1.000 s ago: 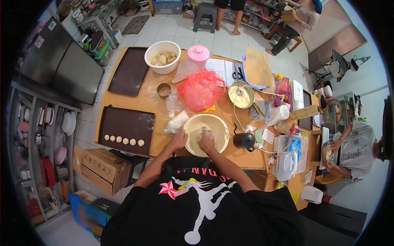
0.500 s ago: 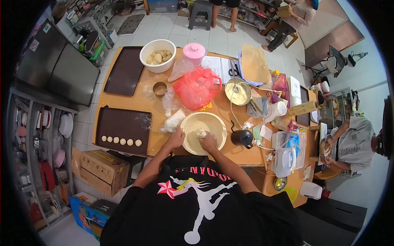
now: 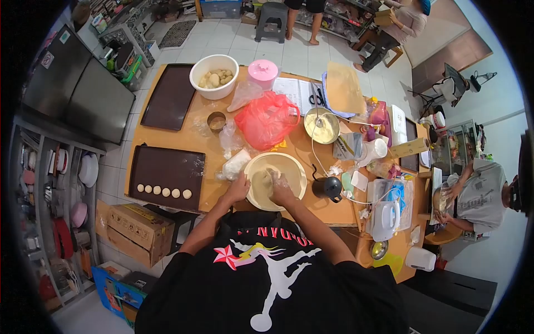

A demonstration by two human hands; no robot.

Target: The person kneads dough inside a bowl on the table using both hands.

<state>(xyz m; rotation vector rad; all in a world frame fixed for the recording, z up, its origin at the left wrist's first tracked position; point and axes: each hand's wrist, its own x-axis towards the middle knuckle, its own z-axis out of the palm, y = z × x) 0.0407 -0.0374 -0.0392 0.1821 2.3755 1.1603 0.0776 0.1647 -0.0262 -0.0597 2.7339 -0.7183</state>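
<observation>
A cream-coloured mixing bowl (image 3: pixel 297 195) stands at the table's near edge, in front of my body. My left hand (image 3: pixel 238 187) grips its left rim, fingers closed on the edge. Inside the bowl, my right hand (image 3: pixel 281 190) has its fingers curled around a pale lump of dough (image 3: pixel 271 175), which they partly hide. Flour or paste smears the bowl's inner wall. Against the far left side of the bowl leans a bag of white powder (image 3: pixel 236 165). Six-odd small dough balls, several in a row (image 3: pixel 166 192), lie on a dark baking tray (image 3: pixel 167 164) to the left.
Beyond the bowl lies a red plastic bag (image 3: pixel 268 119). A white tub (image 3: pixel 196 78) holds pale dough pieces. To the right stand a dark kettle (image 3: pixel 328 188) and a metal bowl (image 3: pixel 322 139) of pale mixture. Another person (image 3: pixel 481 192) works at far right.
My right hand has shifted slightly within the bowl, and the dough at its fingers looks more upright and blurred. My left hand stays on the rim.
</observation>
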